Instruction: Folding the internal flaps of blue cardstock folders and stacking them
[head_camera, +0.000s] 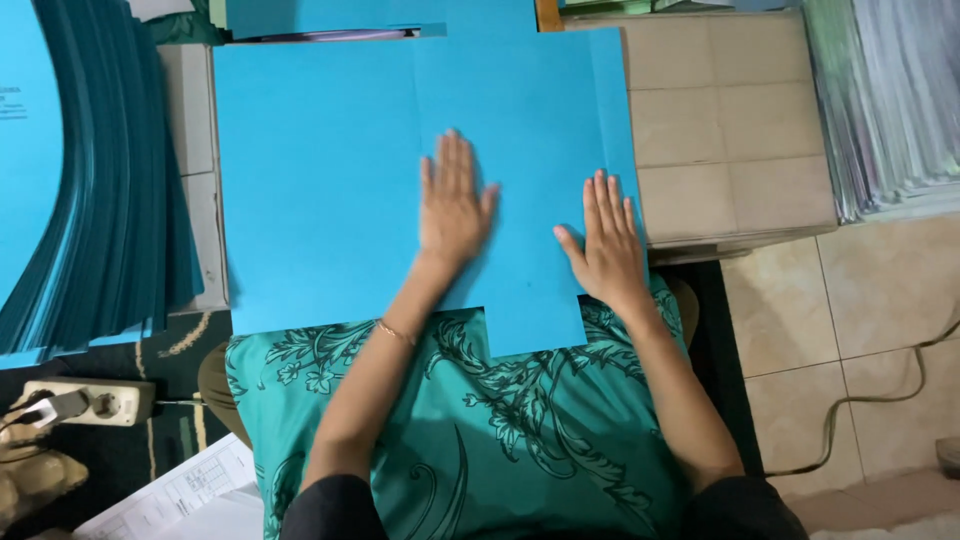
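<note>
A fanned stack of blue folders (90, 190) fills the left edge of the frame, with a white power strip (90, 402) on the dark floor at lower left. In the centre, a large blue card sheet (320, 190) lies flat on a low tiled surface (725, 130), its near edge overhanging the person's green patterned lap (470, 430). The left hand (452, 205) rests flat on the sheet's middle, fingers together and straight. The right hand (605, 240) presses flat near the sheet's right edge, fingers slightly spread. The sheet looks light, thin and semi-stiff, likely to crease cleanly; its free edges seem the easiest hold. Plastic-covered paper stacks (890, 100) sit upper right.
</note>
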